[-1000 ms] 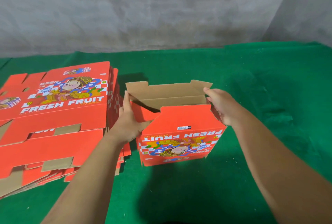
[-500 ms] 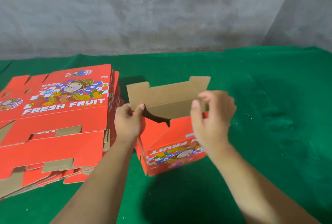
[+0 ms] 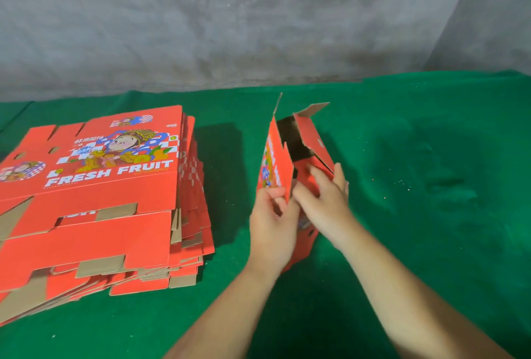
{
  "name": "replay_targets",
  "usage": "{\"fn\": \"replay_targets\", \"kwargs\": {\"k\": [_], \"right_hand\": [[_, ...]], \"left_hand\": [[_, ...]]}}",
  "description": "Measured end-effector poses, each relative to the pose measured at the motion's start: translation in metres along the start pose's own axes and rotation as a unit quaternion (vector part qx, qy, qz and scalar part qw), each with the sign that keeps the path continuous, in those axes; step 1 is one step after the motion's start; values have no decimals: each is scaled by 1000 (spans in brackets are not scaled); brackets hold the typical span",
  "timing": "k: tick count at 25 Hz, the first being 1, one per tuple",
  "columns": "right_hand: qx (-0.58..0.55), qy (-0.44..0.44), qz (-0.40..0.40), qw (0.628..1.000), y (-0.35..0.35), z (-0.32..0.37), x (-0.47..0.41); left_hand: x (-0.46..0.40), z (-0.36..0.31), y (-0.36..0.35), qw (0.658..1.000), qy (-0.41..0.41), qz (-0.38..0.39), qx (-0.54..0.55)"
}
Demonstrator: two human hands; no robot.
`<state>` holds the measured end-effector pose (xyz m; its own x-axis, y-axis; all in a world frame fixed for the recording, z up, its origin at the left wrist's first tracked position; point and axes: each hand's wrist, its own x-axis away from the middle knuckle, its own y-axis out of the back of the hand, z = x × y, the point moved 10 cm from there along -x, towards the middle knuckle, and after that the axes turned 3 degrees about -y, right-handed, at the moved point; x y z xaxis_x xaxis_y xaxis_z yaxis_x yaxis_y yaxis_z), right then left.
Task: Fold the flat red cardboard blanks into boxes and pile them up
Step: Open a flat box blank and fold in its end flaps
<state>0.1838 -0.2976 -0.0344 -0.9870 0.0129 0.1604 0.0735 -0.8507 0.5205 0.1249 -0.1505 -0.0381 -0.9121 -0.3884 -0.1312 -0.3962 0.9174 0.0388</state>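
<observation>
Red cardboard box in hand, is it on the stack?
No, the red cardboard box is apart from the stack of flat red cartons.

left hand [image 3: 273,232]: bare | right hand [image 3: 327,200]: bare | both forearms: bare

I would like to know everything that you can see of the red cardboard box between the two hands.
The red cardboard box is corrugated board, red with colourful print outside and plain brown inside. It is only half folded: its open end points up and away, flaps spread, interior dark. It stands upright, tilted, over the green cloth. The left hand pinches the lower edge of its left panel, and the right hand lays fairly straight fingers against a red flap.
</observation>
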Motion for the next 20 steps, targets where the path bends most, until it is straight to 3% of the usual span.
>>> {"fn": "replay_targets", "kwargs": {"k": [2,5,7,10,12,14,17,20], "right_hand": [[-21,-3,47,999,7,-1,-14],[52,113,128,984,0,11,-16],[141,183,101,968,6,19,-15],[195,205,63,957,20,17,-24],[120,174,93,973,26,8,-26],[37,166,108,979,34,3,-24],[-9,227,140,964,35,9,-16],[76,238,121,961,40,-4,-28]], "left_hand": [[2,-6,-22,996,4,85,29],[4,-14,-38,984,-26,176,3],[1,-13,-36,977,-55,203,-42],[-27,-10,-7,974,-74,139,-162],[-55,-9,34,979,-11,34,-199],[-76,-10,65,980,34,-15,-193],[-87,-17,74,994,-2,59,-88],[-86,-16,77,995,-22,94,3]]}}
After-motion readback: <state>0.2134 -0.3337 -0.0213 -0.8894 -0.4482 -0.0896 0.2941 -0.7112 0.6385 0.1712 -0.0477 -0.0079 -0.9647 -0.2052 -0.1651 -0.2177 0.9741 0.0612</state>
